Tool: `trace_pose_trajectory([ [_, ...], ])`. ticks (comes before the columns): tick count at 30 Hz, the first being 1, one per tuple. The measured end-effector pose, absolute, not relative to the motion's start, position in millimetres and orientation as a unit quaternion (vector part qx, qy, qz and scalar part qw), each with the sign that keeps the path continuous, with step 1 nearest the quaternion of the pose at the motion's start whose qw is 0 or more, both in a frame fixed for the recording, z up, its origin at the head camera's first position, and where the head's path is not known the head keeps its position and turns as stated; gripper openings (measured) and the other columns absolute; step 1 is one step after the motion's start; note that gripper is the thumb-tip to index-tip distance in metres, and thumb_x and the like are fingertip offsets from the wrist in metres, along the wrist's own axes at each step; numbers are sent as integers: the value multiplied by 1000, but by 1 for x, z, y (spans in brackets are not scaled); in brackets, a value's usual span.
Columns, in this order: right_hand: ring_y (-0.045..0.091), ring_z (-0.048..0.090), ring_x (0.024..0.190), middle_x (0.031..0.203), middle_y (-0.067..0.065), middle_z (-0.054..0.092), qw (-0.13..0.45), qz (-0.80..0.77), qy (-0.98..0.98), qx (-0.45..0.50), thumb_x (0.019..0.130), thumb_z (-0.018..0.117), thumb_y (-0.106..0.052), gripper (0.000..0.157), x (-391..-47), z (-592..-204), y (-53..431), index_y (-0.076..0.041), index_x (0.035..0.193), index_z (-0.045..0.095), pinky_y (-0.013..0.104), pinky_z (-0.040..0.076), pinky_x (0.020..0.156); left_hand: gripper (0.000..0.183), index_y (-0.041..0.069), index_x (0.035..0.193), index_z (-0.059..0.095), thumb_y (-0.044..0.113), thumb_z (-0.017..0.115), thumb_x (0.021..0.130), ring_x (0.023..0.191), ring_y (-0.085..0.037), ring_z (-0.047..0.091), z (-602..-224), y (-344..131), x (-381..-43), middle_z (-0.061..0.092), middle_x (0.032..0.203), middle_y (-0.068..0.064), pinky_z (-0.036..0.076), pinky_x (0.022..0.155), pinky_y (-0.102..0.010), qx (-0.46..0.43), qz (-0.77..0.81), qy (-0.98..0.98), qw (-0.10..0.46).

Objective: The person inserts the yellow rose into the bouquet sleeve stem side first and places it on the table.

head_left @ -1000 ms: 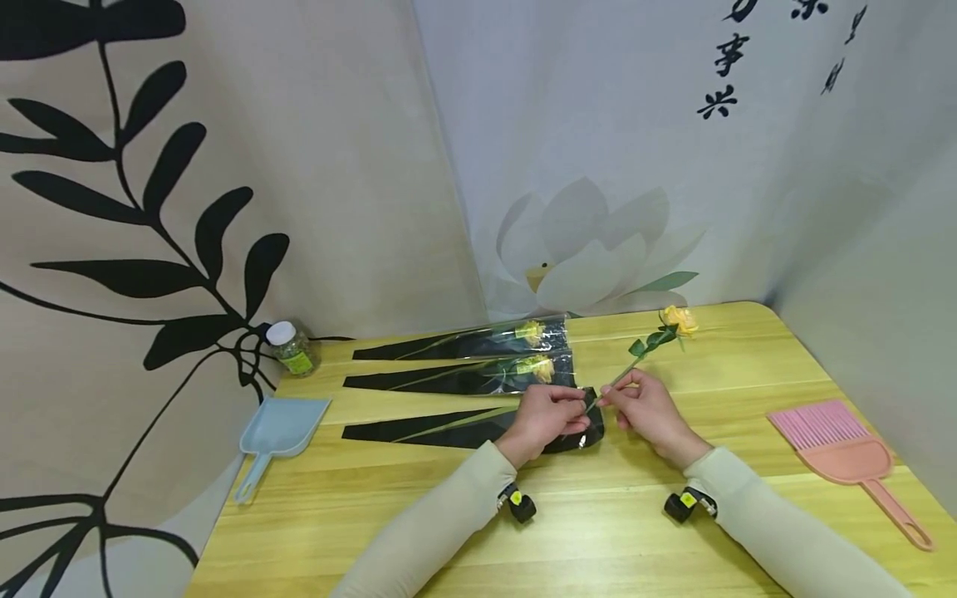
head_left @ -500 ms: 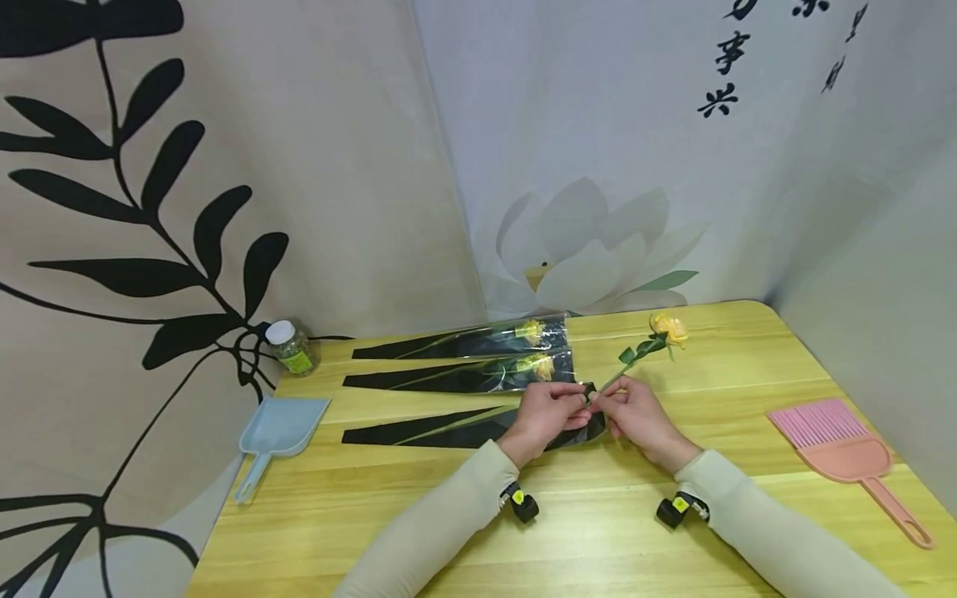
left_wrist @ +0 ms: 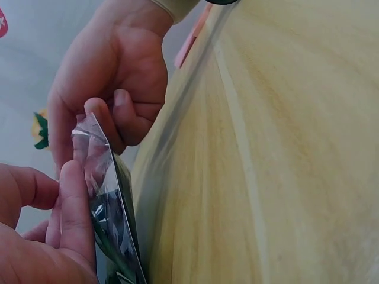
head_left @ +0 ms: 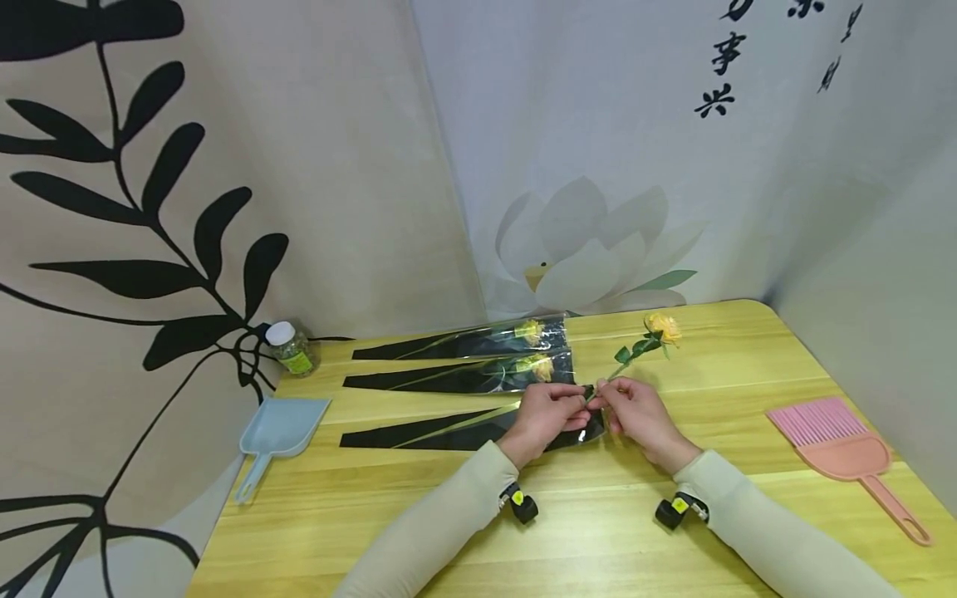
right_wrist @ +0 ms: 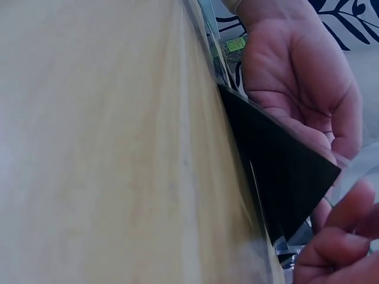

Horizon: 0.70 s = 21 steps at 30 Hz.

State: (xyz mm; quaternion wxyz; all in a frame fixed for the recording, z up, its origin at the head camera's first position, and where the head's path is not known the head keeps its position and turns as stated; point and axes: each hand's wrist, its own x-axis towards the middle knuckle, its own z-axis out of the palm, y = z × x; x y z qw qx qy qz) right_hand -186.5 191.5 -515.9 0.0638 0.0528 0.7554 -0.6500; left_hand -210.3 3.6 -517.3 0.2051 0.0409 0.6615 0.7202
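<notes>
In the head view a yellow rose with green leaves points up and right, its stem pinched between the thumb and fingers of my right hand. The lower stem runs toward the mouth of a black, clear-fronted flower sleeve on the table. My left hand pinches that sleeve near its wide end, fingertips close to the right hand's. In the left wrist view the clear film of the sleeve stands up between both hands. The right wrist view shows its black back lifted off the table; the stem's tip is hidden.
Two filled flower sleeves, each with a yellow rose, lie behind. A lidded jar stands at back left, near a light blue dustpan. A pink brush with dustpan lies at the right edge of the wooden table.
My right hand has moved left toward the left hand, and the rose has come left and slightly lower with it. The left hand has stayed at the sleeve's mouth.
</notes>
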Motion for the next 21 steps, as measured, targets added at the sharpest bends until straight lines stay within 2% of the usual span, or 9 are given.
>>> trace_pose_trajectory([
  [5, 8, 51, 48, 98, 9, 80, 66, -665, 742, 56, 112, 54, -28, 33, -186, -514, 192, 4, 123, 52, 22, 37, 41, 25, 3, 125, 76, 7, 68, 101, 78, -12, 77, -517, 4, -210, 79, 104, -17, 67, 78, -28, 38, 719, 663, 203],
  [12, 7, 54, 55, 94, 4, 79, 45, -663, 745, 61, 110, 58, -22, 30, -188, -508, 194, 7, 118, 57, 20, 40, 44, 24, 5, 123, 78, 8, 70, 101, 76, -12, 76, -518, 2, -210, 78, 97, -13, 67, 76, -28, 40, 711, 676, 191],
  [17, 6, 57, 53, 97, 7, 80, 47, -681, 727, 69, 111, 56, -18, 42, -188, -505, 196, 9, 140, 39, 20, 44, 46, 24, 5, 123, 78, 7, 71, 100, 74, -11, 75, -518, 0, -210, 78, 93, -13, 67, 75, -28, 46, 708, 678, 190],
  [19, 6, 58, 53, 97, 7, 80, 44, -690, 719, 75, 112, 53, -19, 42, -187, -505, 198, 7, 140, 37, 20, 45, 46, 26, 4, 123, 78, 6, 72, 99, 73, -11, 75, -518, -1, -210, 78, 93, -14, 67, 75, -28, 46, 710, 676, 191],
  [21, 6, 59, 54, 97, 4, 80, 40, -697, 711, 80, 113, 51, -21, 37, -187, -505, 199, 5, 136, 40, 20, 45, 46, 27, 3, 124, 78, 4, 72, 97, 72, -11, 75, -518, -2, -211, 78, 94, -15, 67, 75, -28, 45, 714, 672, 193],
])
